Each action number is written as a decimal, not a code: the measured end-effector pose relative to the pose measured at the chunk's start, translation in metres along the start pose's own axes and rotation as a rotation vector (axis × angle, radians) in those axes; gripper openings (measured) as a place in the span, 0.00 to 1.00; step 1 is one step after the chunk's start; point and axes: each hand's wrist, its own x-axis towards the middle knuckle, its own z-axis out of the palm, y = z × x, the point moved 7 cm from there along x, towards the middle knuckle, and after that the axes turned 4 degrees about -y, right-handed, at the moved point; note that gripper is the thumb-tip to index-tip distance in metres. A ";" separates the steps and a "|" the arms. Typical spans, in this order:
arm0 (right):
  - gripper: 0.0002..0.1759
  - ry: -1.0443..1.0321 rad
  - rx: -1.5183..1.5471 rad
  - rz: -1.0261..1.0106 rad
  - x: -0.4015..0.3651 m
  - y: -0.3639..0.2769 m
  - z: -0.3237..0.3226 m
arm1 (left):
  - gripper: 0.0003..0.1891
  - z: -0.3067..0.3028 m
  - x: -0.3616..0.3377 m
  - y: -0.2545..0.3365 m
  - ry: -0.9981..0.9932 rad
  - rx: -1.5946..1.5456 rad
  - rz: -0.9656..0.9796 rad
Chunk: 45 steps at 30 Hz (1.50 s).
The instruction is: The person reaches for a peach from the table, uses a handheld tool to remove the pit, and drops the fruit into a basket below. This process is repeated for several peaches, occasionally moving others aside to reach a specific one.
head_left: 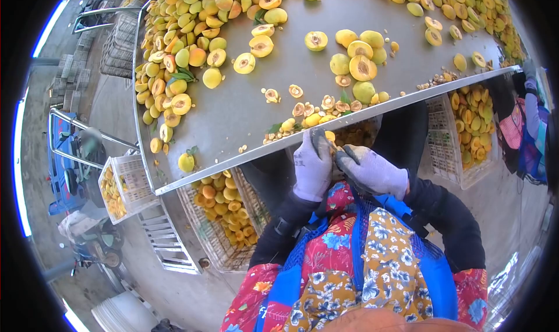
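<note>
My left hand (313, 162), in a pale glove with dark fingertips, is closed at the table's near edge. A small part of a yellow peach (330, 136) shows at its fingertips, the remainder hidden by the glove. Gloved the same way, my right hand (372, 169) is closed with its fingertips meeting the left ones; what it grips is hidden. Just beyond lie peach pits (327, 102) and small yellow pieces along the metal table's rim (256, 158). Further up is a cluster of halved and whole peaches (362, 67).
Peaches are heaped on the table's left (169, 46) and right (483, 11). Below the edge stand crates of peach halves at left (187, 207) and right (441, 137). A white crate (137, 177) sits farther left. Another person's sleeve (532, 113) shows at far right.
</note>
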 end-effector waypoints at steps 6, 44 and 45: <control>0.19 0.067 0.217 0.045 -0.001 0.010 -0.002 | 0.11 0.001 0.005 0.005 -0.043 -0.045 0.073; 0.24 -0.139 1.567 0.107 -0.011 0.036 0.029 | 0.30 0.025 -0.005 -0.059 -0.139 -1.189 -0.392; 0.24 -0.130 1.546 0.154 -0.013 0.040 0.028 | 0.30 0.015 -0.006 -0.058 -0.078 -1.173 -0.389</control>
